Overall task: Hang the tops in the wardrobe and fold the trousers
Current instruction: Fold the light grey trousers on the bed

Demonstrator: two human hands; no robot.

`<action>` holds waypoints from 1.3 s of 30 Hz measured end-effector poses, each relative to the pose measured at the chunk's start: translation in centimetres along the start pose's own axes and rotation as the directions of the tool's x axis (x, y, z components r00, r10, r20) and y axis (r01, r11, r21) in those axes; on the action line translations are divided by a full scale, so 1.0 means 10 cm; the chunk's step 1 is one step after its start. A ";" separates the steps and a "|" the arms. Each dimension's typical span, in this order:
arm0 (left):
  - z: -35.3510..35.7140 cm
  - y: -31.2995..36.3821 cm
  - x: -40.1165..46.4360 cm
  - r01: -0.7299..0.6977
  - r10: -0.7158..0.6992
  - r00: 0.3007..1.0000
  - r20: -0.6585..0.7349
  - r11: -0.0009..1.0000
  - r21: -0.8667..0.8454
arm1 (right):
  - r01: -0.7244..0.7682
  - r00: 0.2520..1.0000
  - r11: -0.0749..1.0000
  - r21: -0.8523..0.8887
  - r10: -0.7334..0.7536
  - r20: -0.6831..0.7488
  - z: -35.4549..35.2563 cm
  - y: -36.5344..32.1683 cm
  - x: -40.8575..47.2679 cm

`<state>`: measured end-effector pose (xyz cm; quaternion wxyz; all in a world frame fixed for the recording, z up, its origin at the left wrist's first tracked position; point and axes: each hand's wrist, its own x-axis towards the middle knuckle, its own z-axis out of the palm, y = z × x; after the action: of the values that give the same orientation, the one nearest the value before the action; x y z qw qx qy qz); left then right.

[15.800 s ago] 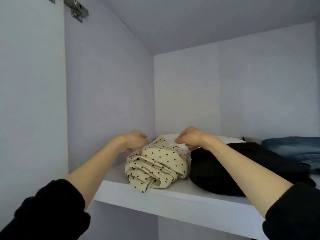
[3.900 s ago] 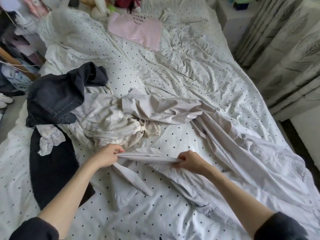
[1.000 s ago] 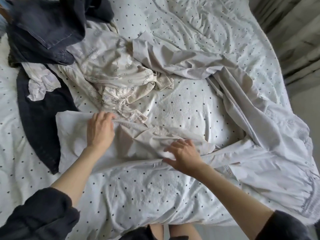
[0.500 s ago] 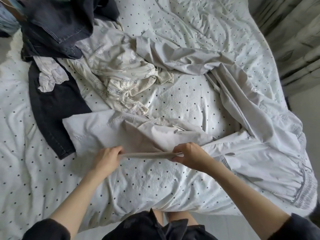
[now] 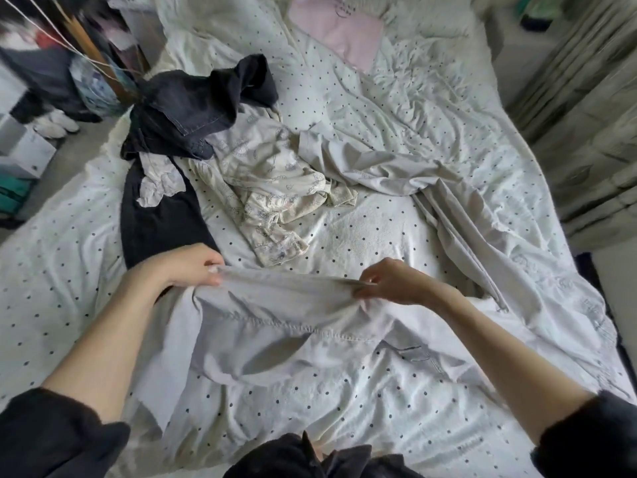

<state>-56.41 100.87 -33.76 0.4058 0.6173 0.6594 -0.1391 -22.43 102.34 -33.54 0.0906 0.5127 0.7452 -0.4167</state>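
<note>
Both forearms reach out over the white polka-dot bed sheet (image 5: 362,232), bare below pushed-up black sleeves. The left hand (image 5: 193,265) and right hand (image 5: 391,281) each pinch the stretched edge of the pale grey cotton trousers (image 5: 275,326), lifting it taut between them while the rest trails right across the bed. Beyond lie a crumpled cream printed top (image 5: 272,177), dark denim jeans (image 5: 193,108) and a black garment (image 5: 158,215) just beside the left wrist
</note>
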 end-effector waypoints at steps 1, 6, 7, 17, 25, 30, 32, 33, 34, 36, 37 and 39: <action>-0.02 0.00 0.12 0.035 -0.030 0.993 -0.111 0.998 0.042 | -0.008 0.998 0.999 -0.031 0.006 -0.067 -0.01 0.00 0.11; -0.07 -0.03 0.72 0.265 -0.122 0.802 -0.585 0.950 0.165 | -0.161 0.922 0.984 -0.070 0.124 -0.368 -0.02 0.15 0.83; -0.06 -0.07 0.82 0.284 -0.113 0.758 -0.643 0.944 0.169 | -0.183 0.893 0.981 -0.058 0.142 -0.427 0.01 0.18 0.95; 1.45 0.35 1.12 -0.397 0.413 0.688 -0.596 0.902 0.166 | -0.227 0.775 0.964 -0.141 0.090 -0.626 1.33 0.48 0.54; 1.76 0.20 1.66 -0.212 0.303 0.939 -0.160 0.881 0.423 | -0.224 0.954 0.964 -0.146 0.185 -0.238 1.36 0.91 0.83; 2.03 0.50 1.41 -0.278 0.322 0.771 -0.550 0.946 0.164 | -0.128 0.839 0.992 0.002 0.109 -0.533 1.55 0.98 0.51; 2.16 0.78 1.21 -0.388 0.416 0.617 -0.668 0.899 0.202 | -0.142 0.733 0.989 0.035 0.129 -0.668 1.67 1.10 0.17; 2.23 0.94 1.11 -0.439 0.489 0.562 -0.667 0.860 0.260 | -0.170 0.683 0.985 0.039 0.147 -0.715 1.73 1.18 -0.03; 2.29 1.03 1.04 -0.491 0.559 0.513 -0.652 0.814 0.312 | -0.204 0.638 0.979 0.026 0.153 -0.754 1.79 1.24 -0.16; 2.48 1.28 0.90 -0.592 0.708 0.415 -0.571 0.687 0.421 | -0.289 0.583 0.957 0.005 0.180 -0.793 1.96 1.47 -0.49; 2.59 1.40 0.86 -0.630 0.777 0.369 -0.509 0.612 0.477 | -0.334 0.582 0.943 -0.005 0.202 -0.787 2.03 1.60 -0.64; 2.77 1.52 0.89 -0.647 0.867 0.326 -0.378 0.496 0.579 | -0.419 0.598 0.908 -0.024 0.256 -0.759 2.14 1.85 -0.80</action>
<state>-31.42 91.12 -52.74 0.0680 0.9184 0.3458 0.1799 -9.47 83.88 -52.39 -0.0916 0.7569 0.6433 -0.0700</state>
